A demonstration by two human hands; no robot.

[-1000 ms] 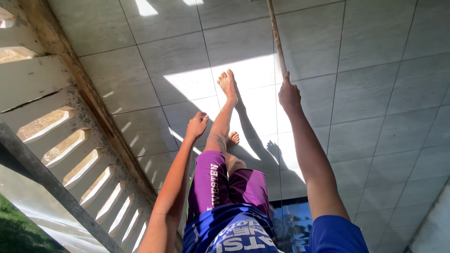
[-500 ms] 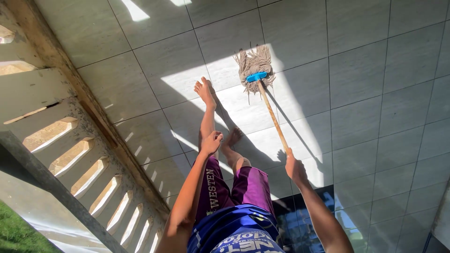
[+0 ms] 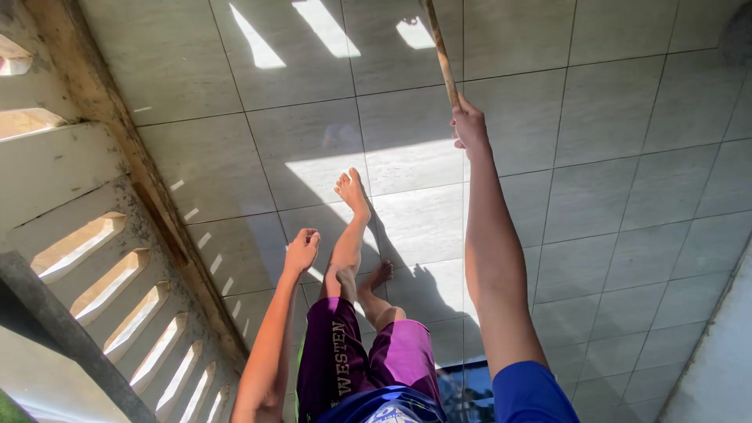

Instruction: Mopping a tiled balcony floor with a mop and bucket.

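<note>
My right hand (image 3: 470,128) is stretched far out ahead and closed around the end of a wooden mop handle (image 3: 439,48). The handle runs up and out of the top of the view, so the mop head is hidden. My left hand (image 3: 302,248) hangs loose at my side with the fingers lightly curled, holding nothing. It is near my left thigh in purple shorts (image 3: 368,362). My bare feet (image 3: 352,193) stand on the grey tiled floor (image 3: 611,157).
A low white balustrade (image 3: 117,305) with slanted openings runs along the left edge of the floor. Sunlight patches fall on the tiles. A pale wall edge (image 3: 717,360) shows at the lower right.
My right arm has pushed the mop forward again, sending the mop head out of view at the top. My left hand has dropped a little lower beside my leg.
</note>
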